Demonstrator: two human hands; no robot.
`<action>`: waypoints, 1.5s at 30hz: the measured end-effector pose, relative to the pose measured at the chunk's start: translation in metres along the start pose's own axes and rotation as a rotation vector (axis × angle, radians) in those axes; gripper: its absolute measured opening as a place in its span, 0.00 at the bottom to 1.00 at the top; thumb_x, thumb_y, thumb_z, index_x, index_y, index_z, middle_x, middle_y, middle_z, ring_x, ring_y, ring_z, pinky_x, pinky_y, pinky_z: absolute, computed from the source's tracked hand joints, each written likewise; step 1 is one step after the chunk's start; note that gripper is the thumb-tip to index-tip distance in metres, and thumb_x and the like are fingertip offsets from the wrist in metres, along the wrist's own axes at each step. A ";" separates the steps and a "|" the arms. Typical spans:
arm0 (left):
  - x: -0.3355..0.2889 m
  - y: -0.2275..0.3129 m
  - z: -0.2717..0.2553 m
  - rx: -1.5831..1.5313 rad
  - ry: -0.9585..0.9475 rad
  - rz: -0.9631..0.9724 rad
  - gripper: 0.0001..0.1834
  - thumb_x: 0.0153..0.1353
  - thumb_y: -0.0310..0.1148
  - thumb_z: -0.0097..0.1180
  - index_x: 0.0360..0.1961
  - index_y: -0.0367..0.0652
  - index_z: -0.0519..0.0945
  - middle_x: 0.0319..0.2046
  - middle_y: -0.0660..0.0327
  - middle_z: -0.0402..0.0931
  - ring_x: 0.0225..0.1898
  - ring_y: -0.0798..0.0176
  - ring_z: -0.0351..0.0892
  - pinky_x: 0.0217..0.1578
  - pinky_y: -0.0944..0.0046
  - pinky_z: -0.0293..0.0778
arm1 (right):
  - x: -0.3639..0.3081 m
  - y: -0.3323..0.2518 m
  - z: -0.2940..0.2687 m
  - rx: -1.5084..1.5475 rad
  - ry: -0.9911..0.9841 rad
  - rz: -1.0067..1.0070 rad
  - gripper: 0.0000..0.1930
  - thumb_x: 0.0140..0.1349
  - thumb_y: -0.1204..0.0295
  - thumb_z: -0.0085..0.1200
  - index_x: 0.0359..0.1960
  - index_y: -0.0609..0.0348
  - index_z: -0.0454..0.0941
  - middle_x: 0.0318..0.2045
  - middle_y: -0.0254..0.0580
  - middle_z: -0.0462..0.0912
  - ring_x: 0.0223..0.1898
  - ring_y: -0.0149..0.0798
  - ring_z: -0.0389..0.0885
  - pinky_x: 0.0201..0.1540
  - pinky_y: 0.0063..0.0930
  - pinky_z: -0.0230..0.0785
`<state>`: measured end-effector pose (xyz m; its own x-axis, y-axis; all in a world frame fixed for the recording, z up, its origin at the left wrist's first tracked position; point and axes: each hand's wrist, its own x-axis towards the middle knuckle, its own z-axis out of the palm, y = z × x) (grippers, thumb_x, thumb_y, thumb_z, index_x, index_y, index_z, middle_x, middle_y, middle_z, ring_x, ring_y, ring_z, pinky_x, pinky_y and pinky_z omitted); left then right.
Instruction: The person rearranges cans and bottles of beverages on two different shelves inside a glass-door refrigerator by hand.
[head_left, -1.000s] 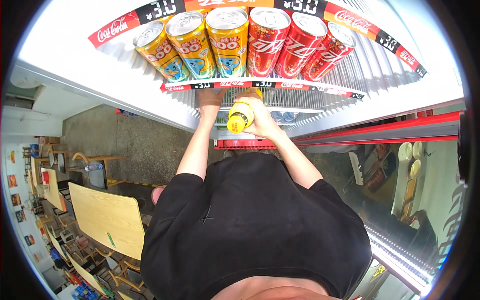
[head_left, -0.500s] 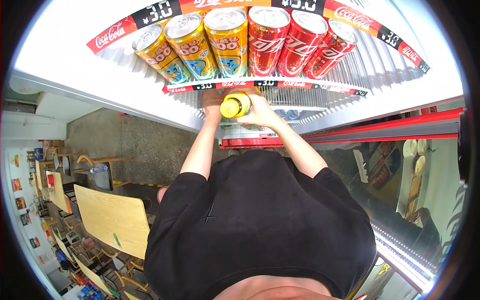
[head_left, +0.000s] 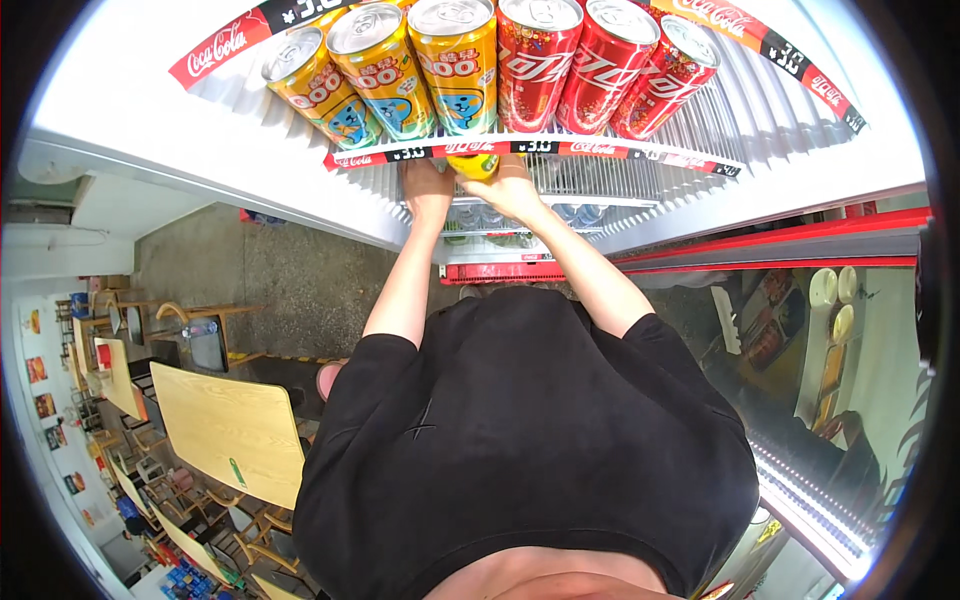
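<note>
1. A white fridge (head_left: 130,110) is left open over a grey floor (head_left: 200,265), pale wooden tables (head_left: 225,425) dotted around the left.
2. The yellow bottle (head_left: 473,167) is grasped in the right grip (head_left: 510,190), partly hidden under the shelf strip (head_left: 470,148); the left grip (head_left: 427,190) is half hidden too, so its state can't be told.
3. Above, three yellow cans (head_left: 455,75) and three red cans (head_left: 540,70) are lined up front.

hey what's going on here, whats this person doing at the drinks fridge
A person in a black shirt is reaching into the fridge. The right hand grips a yellow bottle, partly hidden by the shelf edge. The left hand is beside it, fingertips hidden. Above stand yellow cans and red cans.
</note>
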<state>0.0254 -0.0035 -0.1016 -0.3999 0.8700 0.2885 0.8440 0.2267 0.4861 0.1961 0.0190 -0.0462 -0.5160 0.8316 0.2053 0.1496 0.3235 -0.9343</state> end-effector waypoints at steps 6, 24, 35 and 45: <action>-0.003 0.001 -0.003 0.013 0.108 0.064 0.42 0.53 0.56 0.67 0.53 0.26 0.74 0.47 0.34 0.76 0.50 0.34 0.74 0.57 0.44 0.67 | -0.015 0.036 0.007 -0.099 0.250 -0.010 0.30 0.53 0.59 0.71 0.52 0.66 0.74 0.41 0.53 0.86 0.43 0.47 0.87 0.45 0.39 0.77; -0.010 -0.006 -0.008 -0.229 0.022 0.111 0.23 0.67 0.43 0.50 0.49 0.31 0.77 0.46 0.34 0.76 0.48 0.30 0.72 0.53 0.38 0.66 | -0.023 0.048 -0.004 -0.263 0.058 0.033 0.35 0.50 0.64 0.64 0.59 0.64 0.66 0.46 0.64 0.79 0.51 0.64 0.77 0.54 0.53 0.70; -0.011 -0.054 0.010 -0.477 -0.090 0.201 0.39 0.57 0.52 0.63 0.60 0.32 0.70 0.54 0.38 0.74 0.59 0.34 0.69 0.60 0.44 0.64 | -0.020 0.036 0.001 -0.517 -0.027 -0.154 0.30 0.62 0.61 0.61 0.63 0.62 0.69 0.57 0.58 0.76 0.60 0.57 0.74 0.63 0.47 0.67; 0.001 -0.004 -0.026 -0.586 -0.238 0.252 0.29 0.42 0.41 0.76 0.44 0.38 0.81 0.38 0.53 0.84 0.41 0.50 0.84 0.43 0.54 0.79 | -0.014 0.037 0.002 -0.567 -0.029 -0.281 0.29 0.62 0.64 0.59 0.65 0.57 0.70 0.59 0.52 0.76 0.60 0.53 0.73 0.64 0.46 0.66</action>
<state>0.0126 -0.0152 -0.0815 -0.0701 0.9531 0.2944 0.5409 -0.2117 0.8140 0.2072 0.0186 -0.0844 -0.6220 0.6704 0.4047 0.4248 0.7230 -0.5447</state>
